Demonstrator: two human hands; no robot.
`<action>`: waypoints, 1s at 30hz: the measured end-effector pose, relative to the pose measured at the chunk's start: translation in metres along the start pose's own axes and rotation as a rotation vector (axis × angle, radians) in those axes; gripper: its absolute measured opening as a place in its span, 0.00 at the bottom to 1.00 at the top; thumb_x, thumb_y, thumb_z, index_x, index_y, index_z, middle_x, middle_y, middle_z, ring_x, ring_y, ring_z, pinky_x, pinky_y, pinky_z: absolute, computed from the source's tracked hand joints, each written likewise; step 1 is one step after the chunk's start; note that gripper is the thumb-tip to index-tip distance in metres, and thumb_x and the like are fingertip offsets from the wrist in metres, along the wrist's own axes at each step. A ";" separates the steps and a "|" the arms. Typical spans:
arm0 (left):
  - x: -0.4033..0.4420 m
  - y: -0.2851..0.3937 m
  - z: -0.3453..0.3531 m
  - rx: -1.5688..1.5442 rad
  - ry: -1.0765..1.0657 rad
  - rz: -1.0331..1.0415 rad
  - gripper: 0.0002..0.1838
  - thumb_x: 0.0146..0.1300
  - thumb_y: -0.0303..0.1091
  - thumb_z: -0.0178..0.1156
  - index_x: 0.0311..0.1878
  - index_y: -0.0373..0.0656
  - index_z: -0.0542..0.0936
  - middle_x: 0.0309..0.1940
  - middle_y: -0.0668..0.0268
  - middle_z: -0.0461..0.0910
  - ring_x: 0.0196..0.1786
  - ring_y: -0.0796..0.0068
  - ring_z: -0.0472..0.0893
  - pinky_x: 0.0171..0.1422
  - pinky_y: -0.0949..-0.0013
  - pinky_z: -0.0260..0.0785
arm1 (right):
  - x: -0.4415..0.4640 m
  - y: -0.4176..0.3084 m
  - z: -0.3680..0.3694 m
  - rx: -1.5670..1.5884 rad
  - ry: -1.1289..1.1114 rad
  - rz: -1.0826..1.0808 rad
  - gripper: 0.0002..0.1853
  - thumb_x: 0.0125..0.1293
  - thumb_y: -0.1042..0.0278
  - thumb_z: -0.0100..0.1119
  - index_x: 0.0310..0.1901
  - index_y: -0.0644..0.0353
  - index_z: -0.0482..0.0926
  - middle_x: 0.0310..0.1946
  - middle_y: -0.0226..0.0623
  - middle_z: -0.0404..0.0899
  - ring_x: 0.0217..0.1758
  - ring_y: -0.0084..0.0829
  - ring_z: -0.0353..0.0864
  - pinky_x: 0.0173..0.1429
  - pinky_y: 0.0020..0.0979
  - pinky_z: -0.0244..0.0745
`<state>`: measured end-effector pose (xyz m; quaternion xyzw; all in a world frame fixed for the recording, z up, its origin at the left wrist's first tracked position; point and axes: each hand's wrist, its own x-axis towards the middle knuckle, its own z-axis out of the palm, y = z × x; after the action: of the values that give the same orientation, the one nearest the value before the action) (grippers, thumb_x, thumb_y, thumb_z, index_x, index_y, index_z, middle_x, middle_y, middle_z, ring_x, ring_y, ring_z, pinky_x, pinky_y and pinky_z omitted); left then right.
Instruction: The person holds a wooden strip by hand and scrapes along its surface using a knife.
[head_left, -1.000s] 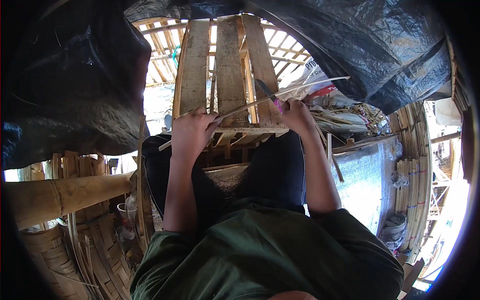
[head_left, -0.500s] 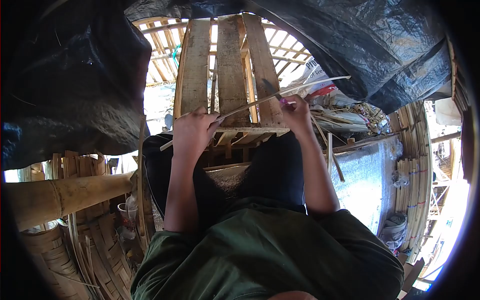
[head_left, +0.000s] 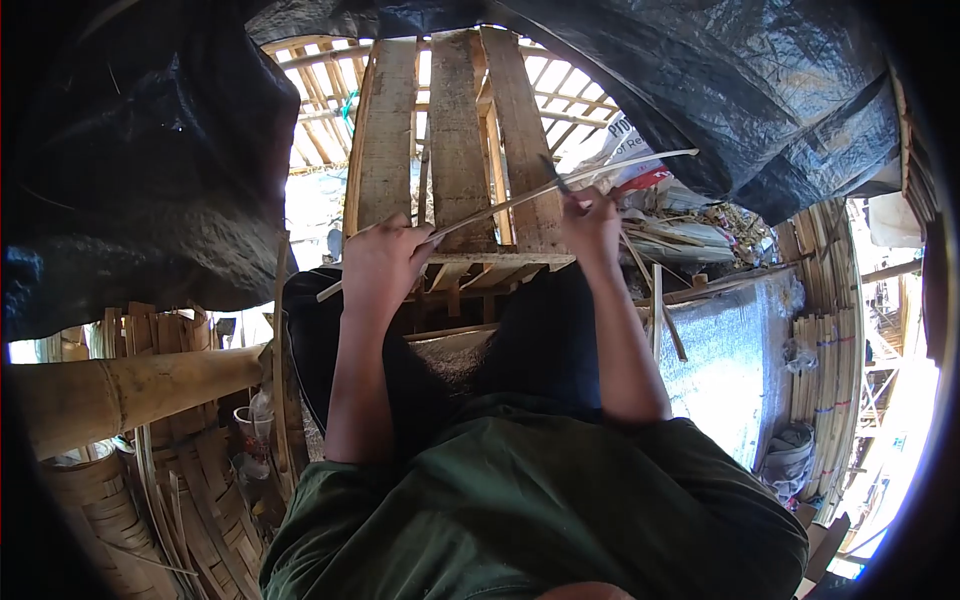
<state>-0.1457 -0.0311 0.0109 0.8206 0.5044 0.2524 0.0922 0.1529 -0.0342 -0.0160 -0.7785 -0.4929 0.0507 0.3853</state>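
A long thin pale strip (head_left: pixel 505 204) runs slantwise from lower left to upper right over a slatted wooden bench (head_left: pixel 460 130). My left hand (head_left: pixel 385 258) is closed round the strip near its lower end, and a short piece sticks out past the wrist. My right hand (head_left: pixel 592 225) is closed on a knife (head_left: pixel 553 172), whose dark blade points up and to the left beside the strip. The fingers hide most of the knife's handle. Beyond my right hand the strip's far end reaches toward the dark tarp.
Dark tarps (head_left: pixel 150 180) hang at left and upper right. A thick bamboo pole (head_left: pixel 150 392) juts in from the left above woven bamboo (head_left: pixel 110 510). Bundled strips (head_left: pixel 825 370) stand at right, and a printed sack (head_left: pixel 625 150) lies beyond the bench.
My right hand has shifted slightly along the strip, and the knife blade has moved right and turned more upright. My left hand has hardly moved and keeps its hold.
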 end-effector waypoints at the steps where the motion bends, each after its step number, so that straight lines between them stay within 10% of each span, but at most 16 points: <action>1: 0.000 -0.001 -0.001 -0.002 0.009 0.008 0.09 0.60 0.42 0.70 0.39 0.50 0.89 0.25 0.63 0.76 0.30 0.59 0.81 0.36 0.58 0.72 | -0.013 -0.012 0.004 0.026 -0.092 -0.062 0.06 0.63 0.66 0.65 0.36 0.60 0.83 0.22 0.48 0.82 0.27 0.41 0.86 0.34 0.39 0.78; 30: -0.003 -0.001 0.000 0.020 -0.016 0.013 0.08 0.61 0.43 0.68 0.36 0.52 0.88 0.27 0.64 0.77 0.32 0.60 0.83 0.36 0.59 0.75 | -0.025 -0.025 -0.001 -0.036 -0.115 -0.150 0.04 0.66 0.72 0.59 0.38 0.61 0.81 0.27 0.52 0.84 0.31 0.55 0.85 0.36 0.49 0.80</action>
<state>-0.1477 -0.0332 0.0091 0.8267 0.5009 0.2414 0.0862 0.1229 -0.0495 -0.0067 -0.7418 -0.5720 0.0577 0.3451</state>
